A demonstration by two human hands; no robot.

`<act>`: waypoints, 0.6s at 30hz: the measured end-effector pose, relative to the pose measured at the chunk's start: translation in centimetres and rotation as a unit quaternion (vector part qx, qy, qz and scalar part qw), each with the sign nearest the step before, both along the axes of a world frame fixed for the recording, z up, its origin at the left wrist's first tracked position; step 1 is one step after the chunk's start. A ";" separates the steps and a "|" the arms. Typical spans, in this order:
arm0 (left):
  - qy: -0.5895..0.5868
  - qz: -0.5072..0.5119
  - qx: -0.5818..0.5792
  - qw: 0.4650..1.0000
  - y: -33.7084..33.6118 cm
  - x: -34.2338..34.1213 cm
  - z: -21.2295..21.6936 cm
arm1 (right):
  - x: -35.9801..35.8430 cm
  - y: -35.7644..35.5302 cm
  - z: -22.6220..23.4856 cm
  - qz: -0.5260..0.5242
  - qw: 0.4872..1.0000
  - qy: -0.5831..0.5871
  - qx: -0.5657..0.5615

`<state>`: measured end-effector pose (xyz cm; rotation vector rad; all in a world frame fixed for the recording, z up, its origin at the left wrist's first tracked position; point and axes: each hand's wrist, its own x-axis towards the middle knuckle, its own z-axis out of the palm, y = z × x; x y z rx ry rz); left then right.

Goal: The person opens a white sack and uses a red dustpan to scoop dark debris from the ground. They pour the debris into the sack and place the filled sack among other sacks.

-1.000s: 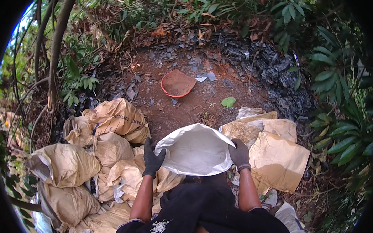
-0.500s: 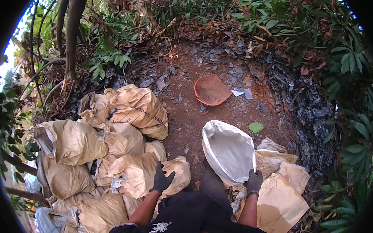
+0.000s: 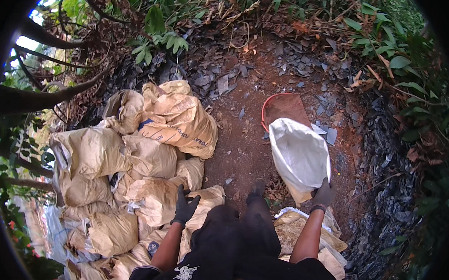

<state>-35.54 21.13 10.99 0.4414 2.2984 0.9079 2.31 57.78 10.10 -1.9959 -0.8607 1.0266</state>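
Observation:
My right hand [image 3: 323,195], in a dark glove, grips the rim of a sack [image 3: 300,156] that is white inside and tan outside. The sack's mouth gapes upward over the reddish soil, and it hangs in front of my legs to the right. Beyond it lies a red-rimmed, dirt-covered scoop [image 3: 290,105], its near part hidden behind the sack. Also gloved, my left hand [image 3: 185,209] has its fingers spread and holds nothing; it is over the nearest of the filled tan sacks [image 3: 157,199].
Several bulging sacks [image 3: 97,152] are heaped on the left. Flat tan sacks [image 3: 308,231] lie by my right leg. Dark, flaky shards [image 3: 382,197] bank up along the right, with a tree trunk [image 3: 41,101] and foliage around the edges.
My right hand has carried the open sack forward and to the right, off the flat sacks, so it now overlaps the scoop. My left hand stays open near the heap.

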 end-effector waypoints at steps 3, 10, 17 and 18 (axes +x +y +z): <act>-0.017 0.029 -0.030 0.999 1.5 -0.1 -2.0 | -3.4 8.9 0.5 -0.053 0.994 0.044 0.086; -0.086 0.107 -0.107 0.985 2.8 0.1 -7.3 | -7.9 22.5 -3.3 -0.044 0.972 -0.113 0.199; -0.106 0.101 -0.109 0.983 13.5 -7.6 -16.7 | -14.6 26.7 -25.4 -0.019 0.977 0.197 -0.086; -0.080 0.091 -0.095 0.988 15.9 -9.9 -18.2 | -16.8 26.4 -29.6 -0.021 0.958 0.244 -0.150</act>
